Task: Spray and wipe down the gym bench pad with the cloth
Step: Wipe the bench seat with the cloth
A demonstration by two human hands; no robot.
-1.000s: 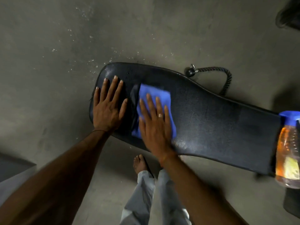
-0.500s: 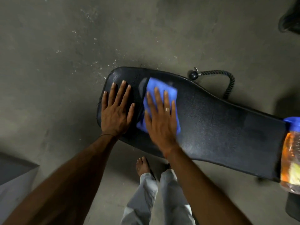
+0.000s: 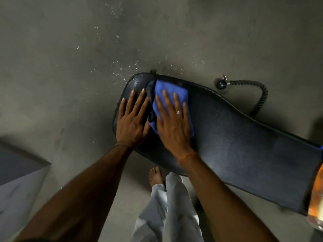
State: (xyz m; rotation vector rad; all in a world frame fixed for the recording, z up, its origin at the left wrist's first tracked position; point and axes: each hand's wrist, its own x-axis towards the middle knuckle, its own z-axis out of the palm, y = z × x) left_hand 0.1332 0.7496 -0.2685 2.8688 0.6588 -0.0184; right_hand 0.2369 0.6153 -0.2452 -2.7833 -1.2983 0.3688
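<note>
Wiping: my spread right hand (image 3: 173, 126) presses the blue cloth (image 3: 172, 91) onto the black vinyl bench pad (image 3: 244, 145); left hand (image 3: 132, 123) braces flat. Next, I judge, sweep rightward.

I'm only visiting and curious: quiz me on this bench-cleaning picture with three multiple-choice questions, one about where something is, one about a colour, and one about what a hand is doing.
1. Where is the cloth?
A. hanging from a hook
B. on the bench pad, under the right hand
C. in a bucket

2. What colour is the cloth?
A. blue
B. white
C. red

3. How is the left hand placed?
A. clenched in a fist
B. gripping a dumbbell
C. flat on the bench pad, fingers straight

Answers: 1 B, the right hand presses it onto the pad. 2 A, blue shows around the fingers. 3 C, its palm lies on the pad's rounded end beside the cloth.
</note>
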